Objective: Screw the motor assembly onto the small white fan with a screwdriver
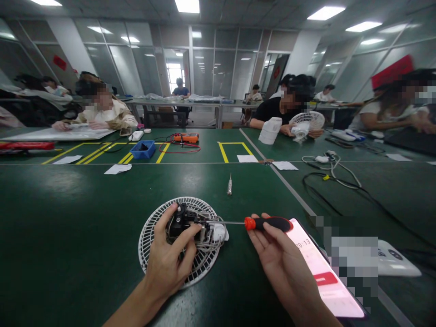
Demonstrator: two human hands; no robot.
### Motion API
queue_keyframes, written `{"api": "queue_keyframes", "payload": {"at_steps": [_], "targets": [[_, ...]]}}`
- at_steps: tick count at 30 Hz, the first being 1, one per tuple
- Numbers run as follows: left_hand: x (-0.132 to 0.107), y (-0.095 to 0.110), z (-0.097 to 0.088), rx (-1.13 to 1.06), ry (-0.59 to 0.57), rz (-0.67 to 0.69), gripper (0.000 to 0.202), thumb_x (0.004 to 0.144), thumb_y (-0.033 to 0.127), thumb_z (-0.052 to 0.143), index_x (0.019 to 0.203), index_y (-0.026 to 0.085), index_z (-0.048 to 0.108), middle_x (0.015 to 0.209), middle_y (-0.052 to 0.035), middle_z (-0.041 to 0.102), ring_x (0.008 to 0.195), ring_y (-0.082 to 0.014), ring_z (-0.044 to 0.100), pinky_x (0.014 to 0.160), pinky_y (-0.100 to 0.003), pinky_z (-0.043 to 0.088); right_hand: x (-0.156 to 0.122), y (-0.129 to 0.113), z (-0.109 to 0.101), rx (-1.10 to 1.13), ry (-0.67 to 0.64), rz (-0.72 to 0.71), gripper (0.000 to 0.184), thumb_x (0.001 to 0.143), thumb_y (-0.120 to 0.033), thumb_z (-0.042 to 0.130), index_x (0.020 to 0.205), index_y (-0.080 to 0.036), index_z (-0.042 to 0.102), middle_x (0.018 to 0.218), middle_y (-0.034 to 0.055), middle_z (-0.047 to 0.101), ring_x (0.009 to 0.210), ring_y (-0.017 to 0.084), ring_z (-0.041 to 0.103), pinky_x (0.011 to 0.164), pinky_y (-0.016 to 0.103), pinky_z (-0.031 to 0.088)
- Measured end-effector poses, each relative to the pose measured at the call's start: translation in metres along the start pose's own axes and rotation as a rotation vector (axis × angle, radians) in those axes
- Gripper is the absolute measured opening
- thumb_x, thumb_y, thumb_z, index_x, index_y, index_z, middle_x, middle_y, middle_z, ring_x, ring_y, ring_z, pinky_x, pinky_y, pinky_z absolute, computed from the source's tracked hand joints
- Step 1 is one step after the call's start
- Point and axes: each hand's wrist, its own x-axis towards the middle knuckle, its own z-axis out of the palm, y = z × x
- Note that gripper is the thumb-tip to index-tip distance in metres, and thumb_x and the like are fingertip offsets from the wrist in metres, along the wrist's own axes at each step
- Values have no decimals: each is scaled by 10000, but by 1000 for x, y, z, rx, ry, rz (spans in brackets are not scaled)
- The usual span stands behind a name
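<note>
A round white fan grille (145, 243) lies on the green table with a black motor unit (182, 218) and grey wires on top of it. My left hand (170, 254) is closed around the motor unit, its fingers pressing on the black housing. In my right hand (277, 247) is a screwdriver (272, 224) with a red and black handle, held level between thumb and fingers. Its shaft points left and reaches the motor unit; the tip is hidden among the parts. A white plastic piece (220, 232) sits at the unit's right side.
A small clear-handled screwdriver (230, 185) lies beyond the grille. A lit phone (327, 272) rests by my right forearm. Farther off are a blue bin (143, 149), an orange multimeter (186, 137), cables (332, 170) and paper slips. Across the table a person holds a white fan (304, 125).
</note>
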Motion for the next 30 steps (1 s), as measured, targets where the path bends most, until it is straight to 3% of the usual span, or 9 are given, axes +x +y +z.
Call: {"api": "queue_keyframes", "payload": {"at_steps": [10,23,27,30], "targets": [[1,1,-1,-2,-17,-14,313,878,77,625,1112,253,736,1595,-96,314,1441,-311,428,1087,-502,549,6,5,-4,-26,-6,25,279,700,-143,861,887,-166,656,921,82,772,895,236,769,847,363,647],[1,1,-1,-19,-5,-14,363,878,102,666,1187,288,709,1586,-83,320,1446,-318,431,1120,-520,531,9,7,-5,-38,2,20,291,738,-207,870,897,-210,627,897,39,760,880,208,756,817,343,644],[2,1,-1,-21,-5,-14,355,885,118,664,1202,275,695,1583,-88,322,1439,-312,438,1113,-510,536,10,6,-6,-52,3,21,312,735,-282,877,911,-226,625,832,-6,718,752,166,713,661,262,612],[2,1,-1,-20,8,-18,343,890,132,664,1209,256,679,1573,-102,335,1435,-309,441,1117,-508,530,8,6,-7,-66,-41,56,289,761,-345,852,928,-206,661,715,-43,624,556,102,568,514,197,514]]}}
